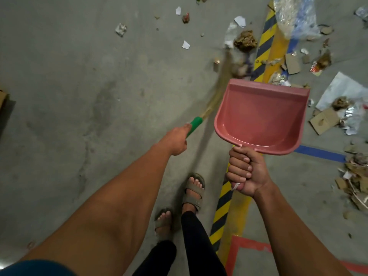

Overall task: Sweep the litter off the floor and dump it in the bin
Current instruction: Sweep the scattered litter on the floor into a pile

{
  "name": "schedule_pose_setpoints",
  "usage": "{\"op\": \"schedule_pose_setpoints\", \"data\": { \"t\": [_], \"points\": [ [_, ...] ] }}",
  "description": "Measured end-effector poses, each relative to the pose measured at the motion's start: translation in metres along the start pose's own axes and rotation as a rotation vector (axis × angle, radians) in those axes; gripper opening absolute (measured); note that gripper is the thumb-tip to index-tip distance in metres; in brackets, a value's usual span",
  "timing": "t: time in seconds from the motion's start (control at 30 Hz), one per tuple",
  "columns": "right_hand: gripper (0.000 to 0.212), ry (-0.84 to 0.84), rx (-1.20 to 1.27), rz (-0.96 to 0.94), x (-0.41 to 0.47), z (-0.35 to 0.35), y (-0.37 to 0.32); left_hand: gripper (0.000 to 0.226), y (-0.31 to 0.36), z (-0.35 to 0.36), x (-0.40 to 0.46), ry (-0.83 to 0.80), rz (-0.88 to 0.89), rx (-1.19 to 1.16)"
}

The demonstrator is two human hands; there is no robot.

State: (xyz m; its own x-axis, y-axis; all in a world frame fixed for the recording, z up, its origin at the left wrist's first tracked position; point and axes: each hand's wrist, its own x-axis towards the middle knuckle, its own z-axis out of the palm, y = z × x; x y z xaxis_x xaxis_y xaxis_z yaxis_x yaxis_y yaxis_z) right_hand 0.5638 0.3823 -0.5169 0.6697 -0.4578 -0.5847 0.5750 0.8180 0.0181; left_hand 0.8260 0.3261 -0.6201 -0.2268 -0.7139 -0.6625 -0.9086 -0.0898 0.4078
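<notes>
The left hand (176,141) has its grip wrapped around the green handle of one broom (196,124). The broom's straw bristles (225,68) are long, soft and blurry, and they reach far out to a crumpled brown paper ball (245,40) on the floor (79,76).

The right hand (246,172) has its fingers curled tight around the handle of one pink dustpan (260,116). The dustpan is smooth plastic, shaped like a wide scoop, and held up in the air with nothing in it.

The litter lies mostly far away and on the right: white paper scraps (186,45), flat cardboard pieces (323,120), shiny foil (352,118) and one clear plastic bag (296,14). The floor is gray, rough concrete. One yellow and black striped line (222,212) runs along it, with one blue line (320,153) and red tape (237,248) near it. Two feet in tan sandals (194,189) stand close by.
</notes>
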Motion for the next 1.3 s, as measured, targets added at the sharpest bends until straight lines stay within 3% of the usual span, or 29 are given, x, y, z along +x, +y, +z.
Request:
{"op": "schedule_pose_setpoints", "data": {
  "t": [0.13, 0.27, 0.5, 0.67, 0.77, 1.0, 1.17, 1.3],
  "points": [
    [0.042, 0.030, -0.015, -0.041, -0.004, 0.007, -0.015, 0.077, 0.001, -0.019, -0.004, -0.010, 0.138, 0.116],
    [0.042, 0.008, -0.001, -0.044, 0.001, 0.021, -0.019, 0.079, -0.025, -0.032, -0.024, 0.121, 0.101, 0.068],
    [0.041, -0.030, 0.018, -0.003, 0.036, 0.035, -0.014, 0.077, -0.072, -0.045, -0.050, 0.429, -0.275, -0.165],
    [0.042, -0.004, 0.007, -0.016, 0.063, 0.040, -0.012, 0.068, -0.093, -0.060, -0.025, 0.422, -0.478, -0.276],
    [0.042, 0.016, 0.012, -0.014, 0.078, 0.043, -0.010, 0.056, -0.090, -0.068, -0.005, 0.298, -0.388, -0.242],
    [0.042, 0.050, 0.004, -0.005, 0.114, 0.063, -0.001, 0.071, -0.085, -0.082, 0.029, -0.024, 0.078, -0.098],
    [0.041, 0.000, -0.018, 0.044, 0.150, 0.096, 0.003, 0.073, -0.123, -0.101, 0.012, 0.116, 0.131, -0.134],
    [0.041, -0.043, -0.036, 0.090, 0.180, 0.123, 0.009, 0.071, -0.174, -0.107, -0.020, 0.363, -0.073, -0.233]
  ]
}}
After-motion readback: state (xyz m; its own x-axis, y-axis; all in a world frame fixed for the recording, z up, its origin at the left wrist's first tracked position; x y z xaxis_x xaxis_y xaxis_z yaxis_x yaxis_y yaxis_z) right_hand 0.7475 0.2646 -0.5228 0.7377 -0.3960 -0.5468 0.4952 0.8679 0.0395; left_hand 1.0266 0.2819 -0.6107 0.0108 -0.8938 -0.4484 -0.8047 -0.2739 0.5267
